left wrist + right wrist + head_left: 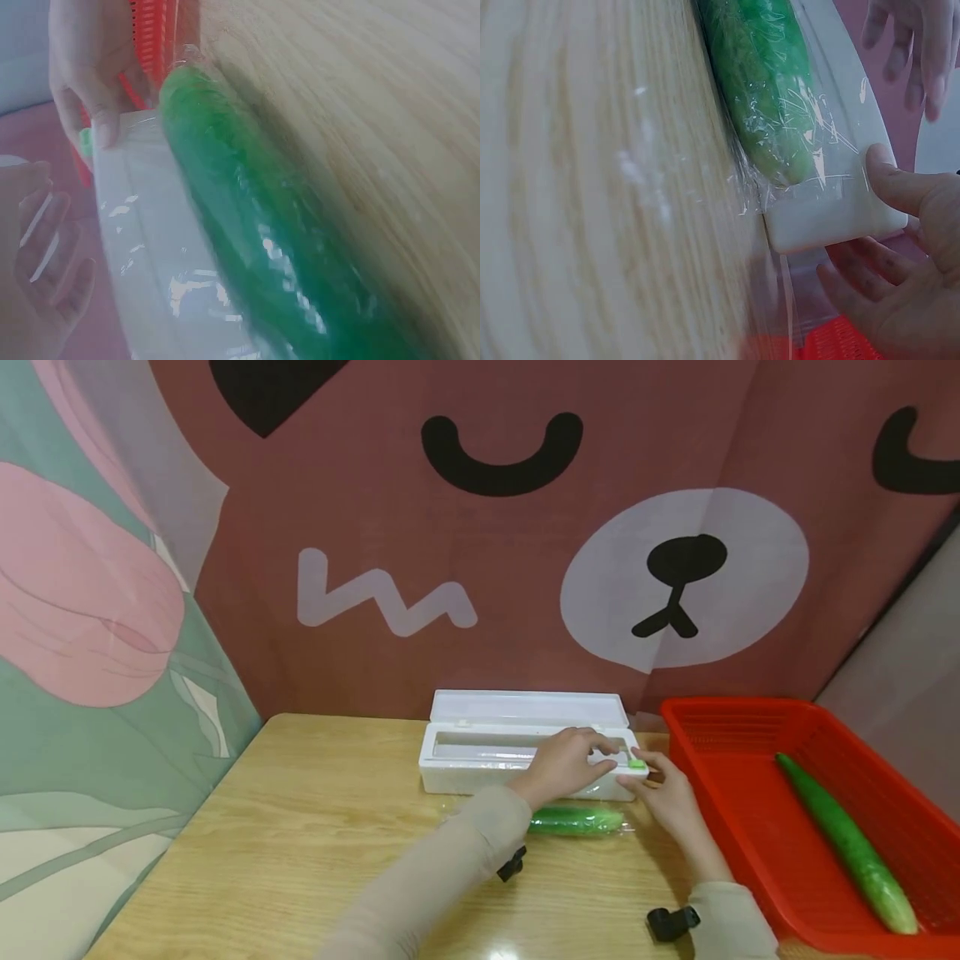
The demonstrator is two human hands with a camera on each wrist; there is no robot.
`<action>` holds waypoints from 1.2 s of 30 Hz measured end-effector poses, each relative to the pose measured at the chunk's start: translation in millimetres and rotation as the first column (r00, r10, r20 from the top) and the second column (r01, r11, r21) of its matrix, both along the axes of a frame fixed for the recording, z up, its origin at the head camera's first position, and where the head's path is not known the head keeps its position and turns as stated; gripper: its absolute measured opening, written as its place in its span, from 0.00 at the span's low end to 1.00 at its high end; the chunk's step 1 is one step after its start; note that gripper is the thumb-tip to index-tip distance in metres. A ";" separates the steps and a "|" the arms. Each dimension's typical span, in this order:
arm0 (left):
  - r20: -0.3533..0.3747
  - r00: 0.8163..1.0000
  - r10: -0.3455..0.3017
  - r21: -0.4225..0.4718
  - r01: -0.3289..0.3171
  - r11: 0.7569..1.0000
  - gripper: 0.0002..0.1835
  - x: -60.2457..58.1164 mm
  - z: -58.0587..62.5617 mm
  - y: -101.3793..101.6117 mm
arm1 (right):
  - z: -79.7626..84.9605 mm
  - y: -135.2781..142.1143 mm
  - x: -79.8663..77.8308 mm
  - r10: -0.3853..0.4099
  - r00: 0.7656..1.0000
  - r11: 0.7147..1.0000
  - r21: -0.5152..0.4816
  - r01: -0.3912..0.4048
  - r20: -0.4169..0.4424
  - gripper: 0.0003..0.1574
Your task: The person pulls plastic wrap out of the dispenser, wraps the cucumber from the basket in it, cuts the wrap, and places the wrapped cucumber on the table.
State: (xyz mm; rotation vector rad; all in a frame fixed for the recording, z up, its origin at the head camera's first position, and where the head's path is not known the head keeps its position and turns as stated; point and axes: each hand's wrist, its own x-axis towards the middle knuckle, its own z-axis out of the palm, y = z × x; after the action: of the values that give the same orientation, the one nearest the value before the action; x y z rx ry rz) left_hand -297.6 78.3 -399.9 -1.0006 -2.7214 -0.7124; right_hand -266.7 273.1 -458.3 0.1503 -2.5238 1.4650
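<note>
A white cling film dispenser (461, 779) stands on the table with its lid (528, 706) raised. A green slider (637, 764) sits at its right end. Along its front lies a cucumber (577, 821) wrapped in clear film, also close up in the right wrist view. My right hand (667, 793) grips the dispenser's right end, thumb on the front edge and fingers around the end. Above the dispenser's right half hovers my left hand (566, 764), its fingers loosely bent and nothing held; the left wrist view shows them apart from the box.
To the right, a red plastic basket (757, 860) holds another cucumber (847, 835). The wooden table (300, 843) extends to the left. Behind it hangs a curtain (375, 527) with a bear print, close to the raised lid.
</note>
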 end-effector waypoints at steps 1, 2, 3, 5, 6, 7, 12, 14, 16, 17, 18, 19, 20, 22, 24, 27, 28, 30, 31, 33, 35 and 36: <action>0.009 1.000 0.001 0.006 -0.001 1.000 0.13 -1.5 -1.3 3.1 | -0.1 0.5 0.2 0.002 1.000 1.000 -0.005 -0.003 -0.003 0.33; 0.020 1.000 0.002 0.015 -0.003 1.000 0.13 -3.0 -2.6 6.0 | -0.3 0.9 0.4 0.005 1.000 1.000 -0.012 -0.005 -0.006 0.33; 0.028 1.000 0.004 0.020 -0.005 1.000 0.13 -4.3 -4.1 8.5 | -0.4 1.1 0.4 0.007 1.000 1.000 -0.019 -0.007 -0.009 0.33; 0.048 0.999 0.009 0.030 -0.010 0.999 0.13 -6.4 -6.4 12.6 | -0.8 1.0 0.4 0.013 1.000 0.999 -0.041 -0.013 -0.011 0.33; 0.054 0.998 0.011 0.035 -0.013 0.999 0.13 -7.2 -7.3 14.3 | -1.2 0.7 0.1 0.014 1.000 0.998 -0.056 -0.015 -0.012 0.33; 0.053 0.998 0.017 0.040 -0.019 0.999 0.12 -8.2 -8.5 16.2 | -1.7 0.6 -0.5 0.015 1.000 0.997 -0.069 -0.016 -0.014 0.32; 0.058 0.996 0.074 0.066 -0.077 0.995 0.11 -11.4 -15.9 26.5 | -5.9 -0.1 -2.4 0.016 1.000 0.995 -0.102 -0.018 -0.015 0.31; 0.058 0.993 0.103 0.065 -0.107 0.992 0.11 -12.2 -18.9 31.7 | -6.5 -0.6 -2.2 0.015 1.000 0.994 -0.107 -0.016 -0.012 0.30; 0.058 0.991 0.122 0.061 -0.126 0.990 0.11 -13.0 -21.2 36.6 | -6.0 -0.9 -1.8 0.012 1.000 0.993 -0.118 -0.012 -0.006 0.30; 0.054 0.990 0.130 0.057 -0.133 0.990 0.11 -13.3 -22.0 39.0 | -5.3 -0.9 -1.5 0.009 1.000 0.992 -0.123 -0.009 -0.001 0.30; 0.049 0.989 0.136 0.052 -0.139 0.989 0.11 -13.7 -22.9 41.3 | -4.5 -0.7 -1.0 0.006 1.000 0.992 -0.127 -0.006 0.003 0.30; 0.049 0.989 0.138 0.052 -0.141 0.989 0.11 -14.0 -23.4 43.4 | -3.7 -0.3 -0.2 0.004 1.000 0.992 -0.126 -0.003 0.006 0.30; 0.049 0.989 0.141 0.053 -0.143 0.988 0.10 -14.2 -23.7 45.3 | -2.7 0.2 0.3 0.004 1.000 0.992 -0.128 -0.003 0.009 0.30; 0.051 0.989 0.142 0.053 -0.144 0.988 0.10 -14.7 -24.8 48.3 | -1.7 0.5 1.5 0.000 1.000 0.991 -0.132 0.002 0.012 0.30; 0.054 0.989 0.140 0.053 -0.143 0.988 0.09 -14.7 -25.5 49.9 | -2.0 0.3 2.2 -0.003 1.000 0.992 -0.125 0.004 0.013 0.29; 0.045 0.990 0.130 0.049 -0.132 0.990 0.07 -15.4 -24.4 50.4 | -2.4 0.0 1.4 -0.008 1.000 0.994 -0.112 0.008 0.009 0.29; 0.041 0.991 0.128 0.046 -0.130 0.990 0.07 -15.4 -23.5 49.9 | -2.4 0.0 0.9 -0.008 1.000 0.994 -0.108 0.009 0.005 0.29; 0.039 0.991 0.127 0.043 -0.128 0.991 0.07 -15.7 -21.7 48.4 | -2.0 -0.2 0.0 -0.008 1.000 0.994 -0.106 0.008 -0.001 0.29; 0.039 0.991 0.128 0.042 -0.130 0.991 0.06 -16.0 -21.2 47.6 | -1.5 -0.2 -0.4 -0.007 1.000 0.994 -0.109 0.007 -0.003 0.29; 0.048 0.990 0.129 0.043 -0.131 0.990 0.06 -16.0 -20.5 46.2 | -1.0 -0.2 -0.6 -0.008 1.000 0.994 -0.113 0.007 -0.004 0.30; 0.054 0.990 0.128 0.037 -0.130 0.991 0.06 -16.1 -21.0 45.6 | -0.9 -0.2 -0.3 -0.009 1.000 0.993 -0.119 0.009 -0.001 0.30; 0.060 0.990 0.127 0.036 -0.129 0.991 0.06 -15.9 -21.5 45.5 | -1.2 -0.1 0.1 -0.010 1.000 0.993 -0.120 0.010 0.002 0.30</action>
State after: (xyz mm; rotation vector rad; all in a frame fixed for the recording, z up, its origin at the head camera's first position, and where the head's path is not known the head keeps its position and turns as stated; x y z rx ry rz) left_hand -313.5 123.7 -421.4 -0.8008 -2.7786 -0.7804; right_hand -266.6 273.0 -459.5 0.1170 -2.4257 1.6081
